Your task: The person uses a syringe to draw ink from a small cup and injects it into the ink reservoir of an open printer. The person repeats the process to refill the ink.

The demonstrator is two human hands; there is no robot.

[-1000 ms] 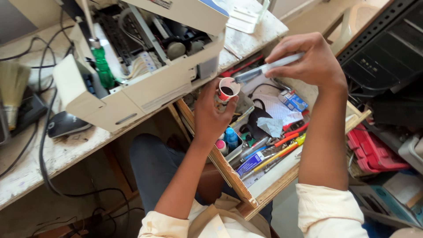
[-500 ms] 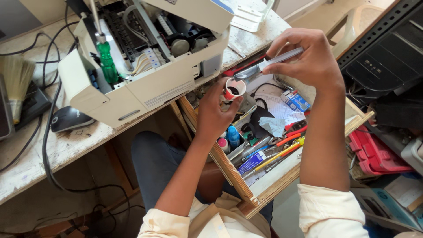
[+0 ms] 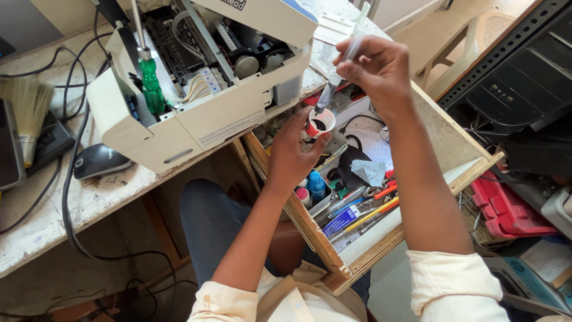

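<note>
Worn white desk (image 3: 89,203) fills the left; at frame centre, over an open drawer (image 3: 310,226), the left hand (image 3: 292,152) pinches a small red-white cup (image 3: 320,123). The right hand (image 3: 375,65) grips a syringe (image 3: 333,83) dipped inside. Cup seems light, spillable; best held by its sides.

Printer (image 3: 179,119): smooth cream plastic, slight sheen. Screwdriver (image 3: 151,89): glossy translucent green plastic handle, bright metal shaft. Syringe (image 3: 333,83): clear plastic. Small cup (image 3: 319,124): glossy, red and white, looks plastic. Drawer (image 3: 310,229): bare raw wood, layered edge, matt. Tabletop (image 3: 77,206): pale, worn, rough and stained. Mouse (image 3: 100,162): dark glossy plastic. Sleeves (image 3: 453,286): cream matt cloth.
</note>
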